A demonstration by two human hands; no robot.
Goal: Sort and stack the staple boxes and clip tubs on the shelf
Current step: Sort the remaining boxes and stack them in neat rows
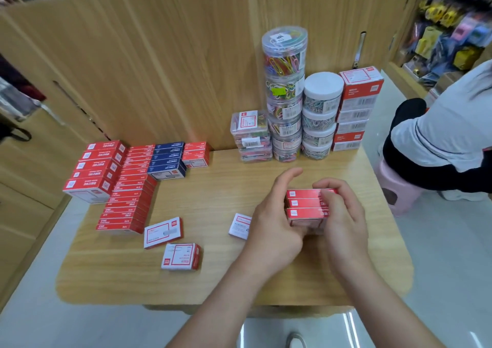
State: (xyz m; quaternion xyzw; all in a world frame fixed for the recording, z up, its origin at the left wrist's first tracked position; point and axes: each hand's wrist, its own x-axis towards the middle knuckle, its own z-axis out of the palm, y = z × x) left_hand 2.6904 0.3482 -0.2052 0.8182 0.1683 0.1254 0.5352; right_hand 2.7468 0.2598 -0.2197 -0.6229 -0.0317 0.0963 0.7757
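Nearest: left hand (274, 228) cups left side of red box stack (306, 206), thumb lifted clear. Right hand (343, 214) curls fingers over its top and right end. Stack at front right of table (213, 281); resting or lifted, unclear. Loose boxes (163, 232) lie unsorted beside. Further left, staple rows (125, 196) lined up. Farthest, clip tubs (285, 95) already stacked. Judged mostly done: held stack and strays remain.

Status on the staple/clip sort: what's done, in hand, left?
Done: the red staple box rows and blue boxes are lined up at the left. The clip tubs and a red box pile are stacked at the back.
In hand: the left hand and right hand hold a small stack of red boxes.
Left: three loose boxes lying on the table, plus the held stack.
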